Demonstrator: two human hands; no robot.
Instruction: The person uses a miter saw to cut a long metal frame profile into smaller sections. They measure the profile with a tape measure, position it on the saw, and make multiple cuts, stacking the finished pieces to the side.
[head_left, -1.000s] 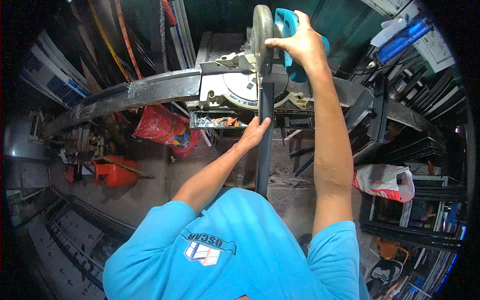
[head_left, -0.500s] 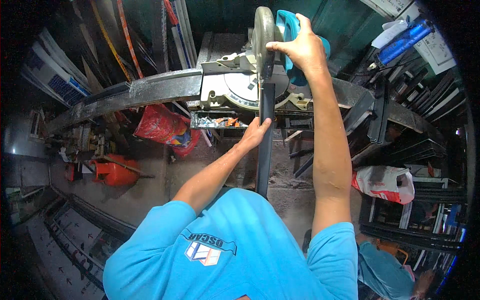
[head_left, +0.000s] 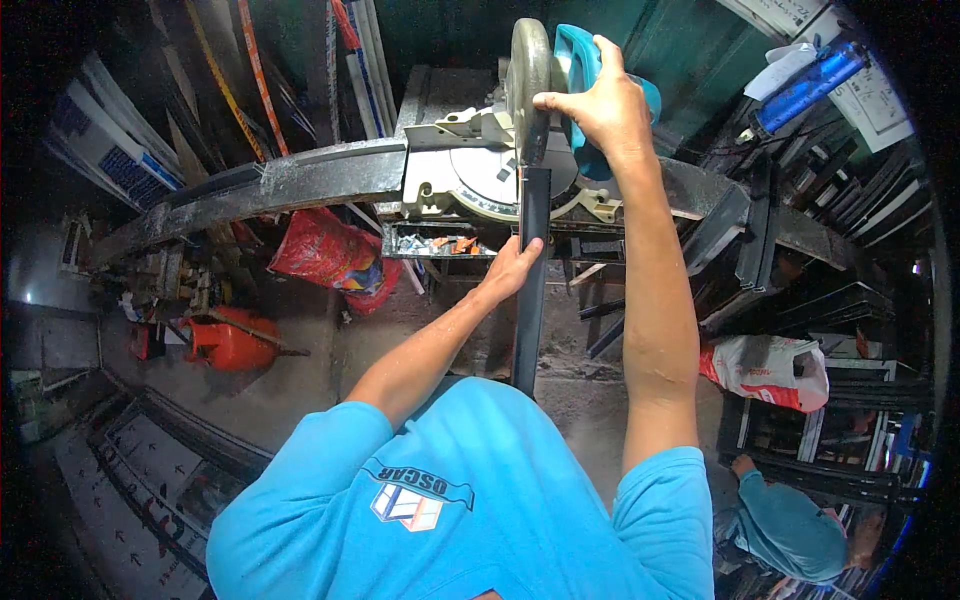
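A miter saw with a teal motor housing and handle point(head_left: 580, 60) stands ahead of me, its grey blade guard point(head_left: 527, 85) lowered over the pale round base point(head_left: 480, 178). My right hand point(head_left: 608, 108) is closed on the handle, thumb reaching toward the guard. A long black metal profile point(head_left: 533, 310) runs from the saw base straight back toward my body. My left hand point(head_left: 514, 270) grips this profile just in front of the base, thumb on top. The blade itself is hidden by the guard.
A bench rail point(head_left: 330, 175) extends left of the saw; dark profiles point(head_left: 760, 220) lean at the right. Below sit a scrap tray point(head_left: 450, 243), a red sack point(head_left: 335, 262) and a red container point(head_left: 235, 340). Another person in teal point(head_left: 790, 525) crouches at lower right.
Both my hands keep nearly the same places on the saw handle and profile. The person at lower right has shifted, with more of the body and a hand showing.
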